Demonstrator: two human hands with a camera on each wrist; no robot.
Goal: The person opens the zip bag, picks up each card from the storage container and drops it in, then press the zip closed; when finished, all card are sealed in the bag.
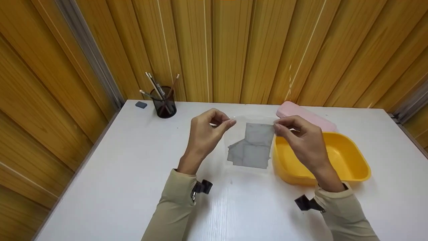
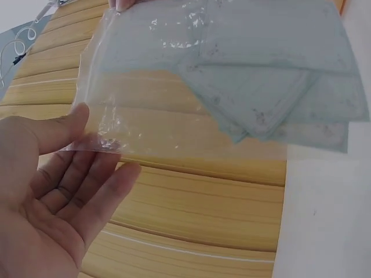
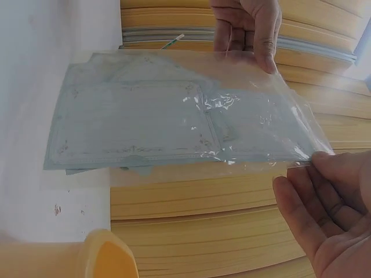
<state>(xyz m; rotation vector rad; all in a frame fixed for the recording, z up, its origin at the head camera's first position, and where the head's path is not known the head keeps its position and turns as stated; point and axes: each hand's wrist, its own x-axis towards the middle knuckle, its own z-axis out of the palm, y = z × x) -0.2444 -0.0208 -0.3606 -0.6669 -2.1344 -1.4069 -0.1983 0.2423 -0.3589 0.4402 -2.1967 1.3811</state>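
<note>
A clear plastic bag hangs upright above the white table between my two hands. Inside it lie several overlapping pale grey-blue paper cards with a faint printed border, best seen in the right wrist view. My left hand pinches the bag's upper left corner between thumb and fingers. At the upper right corner, my right hand pinches the plastic the same way. The left wrist view shows the left thumb on the near face of the bag, its fingers behind.
A yellow plastic basin stands on the white table under my right hand. Behind it lies a pink case. At the back left are a black mesh cup of pencils and a dark eraser. Wood-look panels rise behind.
</note>
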